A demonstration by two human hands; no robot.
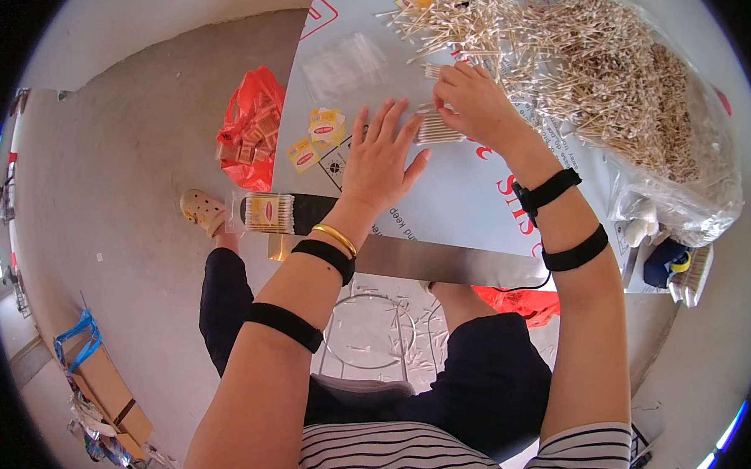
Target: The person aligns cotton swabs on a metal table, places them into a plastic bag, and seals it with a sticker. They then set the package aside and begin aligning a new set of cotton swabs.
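Observation:
My left hand [382, 154] lies flat with fingers spread on the white table sheet [466, 193], just left of a small neat row of cotton swabs [435, 129]. My right hand [475, 104] rests over the right end of that row, fingers curled on the swabs and pinching several. A big loose heap of cotton swabs [586, 58] spreads across the table beyond and to the right of my right hand. A filled clear packet of swabs with a yellow label [268, 213] sits at the table's near left edge.
Small yellow labels [321, 132] and empty clear bags [343, 64] lie left of my hands. A red plastic bag [252, 127] sits on the floor at the left. A clear sack [683, 187] holds more swabs at the right. Cardboard boxes [106, 389] stand at lower left.

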